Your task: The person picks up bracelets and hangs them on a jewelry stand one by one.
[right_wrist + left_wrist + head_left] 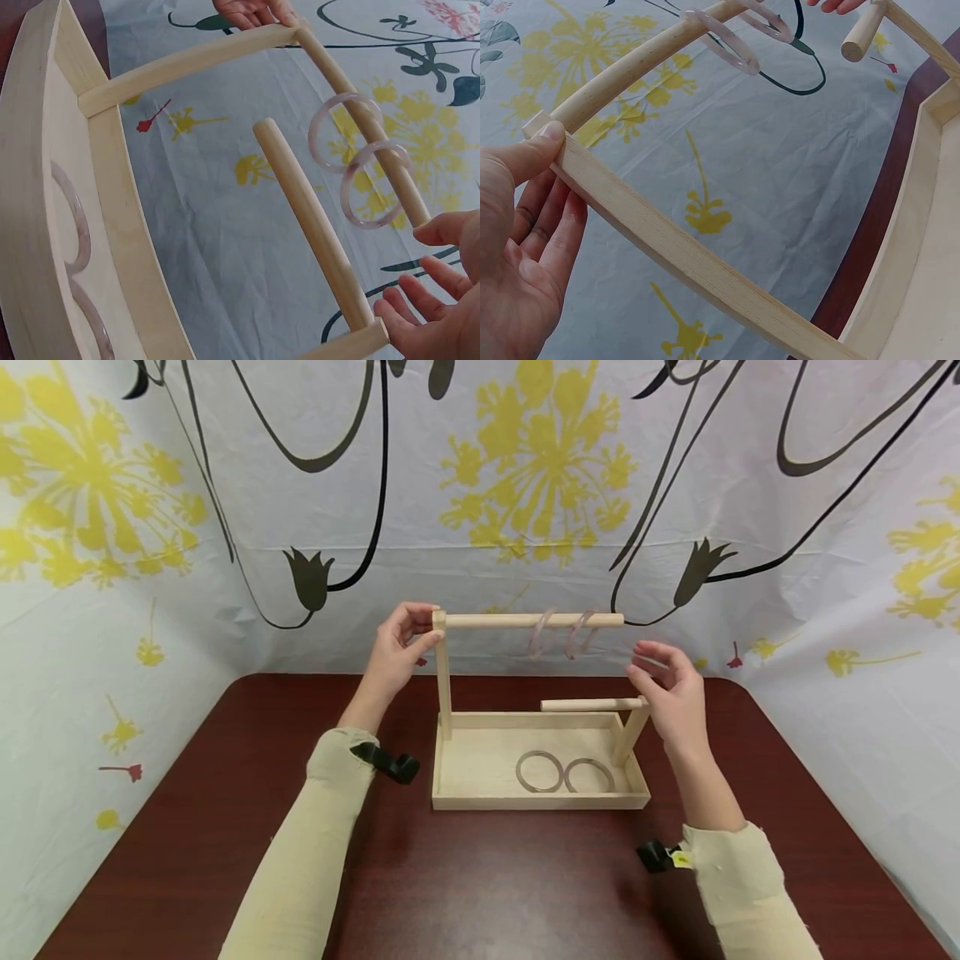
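Nearest, the dark red-brown glossy tabletop (487, 893) runs forward between two cream sleeves (300, 852), each with a small black device (386, 762) at the wrist. Beyond it stands a shallow, rectangular tray of pale wood (540, 803), whose low front wall must be cleared to reach inside. Just behind that wall, toward the right, two translucent pinkish rings (519, 770) lie side by side on the tray floor. At the right end, a short pale post (632, 731) carries a round lower rod (588, 705), its free end pointing left and leaving a gap before the tall squared post (443, 685) at the left. The left hand (393, 652) pinches the top of that tall post between thumb and fingers. From there a round upper rod (487, 621) reaches right to a free end, with two more pinkish rings (313, 135) hanging around it, near each other. The right hand (675, 693), fingers apart and loosely bent, holds nothing and is beside the short post's top; whether it touches cannot be told. Past the table's far edge hangs a whitish sheet printed with yellow and dark flowers (420, 527).
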Demonstrator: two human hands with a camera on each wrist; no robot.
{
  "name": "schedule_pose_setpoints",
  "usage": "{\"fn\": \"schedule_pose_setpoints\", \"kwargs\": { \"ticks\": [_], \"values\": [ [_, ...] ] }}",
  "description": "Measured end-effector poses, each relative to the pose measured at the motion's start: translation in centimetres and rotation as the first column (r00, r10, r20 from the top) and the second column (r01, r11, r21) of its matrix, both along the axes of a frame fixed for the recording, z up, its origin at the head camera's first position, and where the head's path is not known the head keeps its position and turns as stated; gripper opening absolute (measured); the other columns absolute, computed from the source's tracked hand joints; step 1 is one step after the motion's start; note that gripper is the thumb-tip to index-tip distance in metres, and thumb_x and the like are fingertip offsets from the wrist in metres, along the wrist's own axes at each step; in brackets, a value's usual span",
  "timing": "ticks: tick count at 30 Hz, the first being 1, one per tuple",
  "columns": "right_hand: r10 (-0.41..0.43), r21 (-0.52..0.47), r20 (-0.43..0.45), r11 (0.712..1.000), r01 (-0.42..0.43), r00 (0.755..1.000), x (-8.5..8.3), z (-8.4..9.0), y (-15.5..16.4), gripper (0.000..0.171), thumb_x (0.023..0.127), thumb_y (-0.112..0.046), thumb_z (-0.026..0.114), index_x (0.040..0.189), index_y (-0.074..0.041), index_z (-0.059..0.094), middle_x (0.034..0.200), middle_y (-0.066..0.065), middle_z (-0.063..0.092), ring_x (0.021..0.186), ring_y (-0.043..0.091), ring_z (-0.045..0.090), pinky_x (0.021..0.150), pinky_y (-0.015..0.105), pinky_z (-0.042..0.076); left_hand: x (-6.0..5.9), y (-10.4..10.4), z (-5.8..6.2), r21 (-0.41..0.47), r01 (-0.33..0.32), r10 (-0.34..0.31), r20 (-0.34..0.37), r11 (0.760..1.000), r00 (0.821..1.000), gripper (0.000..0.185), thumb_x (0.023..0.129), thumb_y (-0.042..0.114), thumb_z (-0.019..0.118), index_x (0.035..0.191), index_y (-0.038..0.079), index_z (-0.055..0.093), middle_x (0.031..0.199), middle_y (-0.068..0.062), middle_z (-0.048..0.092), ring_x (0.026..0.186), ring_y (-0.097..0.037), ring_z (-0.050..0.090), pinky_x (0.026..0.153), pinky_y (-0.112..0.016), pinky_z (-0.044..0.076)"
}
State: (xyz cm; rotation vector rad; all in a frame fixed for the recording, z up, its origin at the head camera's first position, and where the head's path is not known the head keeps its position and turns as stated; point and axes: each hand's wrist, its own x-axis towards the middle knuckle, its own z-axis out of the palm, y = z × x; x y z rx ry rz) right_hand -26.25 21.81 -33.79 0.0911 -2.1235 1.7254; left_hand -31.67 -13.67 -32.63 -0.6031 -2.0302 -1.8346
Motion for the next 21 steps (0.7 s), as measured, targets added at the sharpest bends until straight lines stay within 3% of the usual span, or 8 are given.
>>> {"fn": "schedule_pose_setpoints", "kwargs": {
  "ticks": [5, 12, 21],
  "values": [
    [0.004, 0.036, -0.004, 0.999, -0.004, 1.0, 0.3, -0.4, 0.7, 0.03, 0.095, -0.01, 0.067, 0.124, -0.012, 0.063, 0.12, -0.009, 0.065, 0.11, 0.003, 0.062, 0.082, 0.007, 0.049, 0.1, 0.0, 0.0, -0.006, 0.003, -0.003, 0.0, 1.0, 1.0, 0.033, 0.095, -0.001, 0.063, 0.126, -0.008, 0.054, 0.116, -0.012, 0.064, 0.098, -0.003, 0.061, 0.077, -0.018, 0.052],
    [0.026, 0.038, 0.001, 0.999, -0.026, 1.0, 0.6, -1.5, 1.9, 0.03, 0.094, -0.008, 0.068, 0.123, -0.004, 0.063, 0.108, -0.017, 0.067, 0.097, -0.005, 0.064, 0.075, 0.006, 0.049, -0.1, 0.0, 0.0, -0.004, 0.003, -0.003, -0.002, 1.0, 1.0, 0.033, 0.094, -0.002, 0.064, 0.126, -0.008, 0.055, 0.111, 0.001, 0.063, 0.099, -0.003, 0.061, 0.082, -0.019, 0.052],
    [0.055, 0.079, -0.001, 0.995, -0.055, 0.998, 0.6, -2.9, 2.8, 0.029, 0.093, -0.004, 0.066, 0.121, 0.004, 0.061, 0.103, -0.017, 0.068, 0.092, -0.009, 0.063, 0.078, 0.005, 0.049, -0.1, 0.0, 0.0, 0.003, 0.004, -0.004, -0.001, 1.0, 1.0, 0.033, 0.094, -0.002, 0.064, 0.125, -0.008, 0.055, 0.113, -0.003, 0.064, 0.098, -0.003, 0.06, 0.083, -0.019, 0.052]
  ]
}}
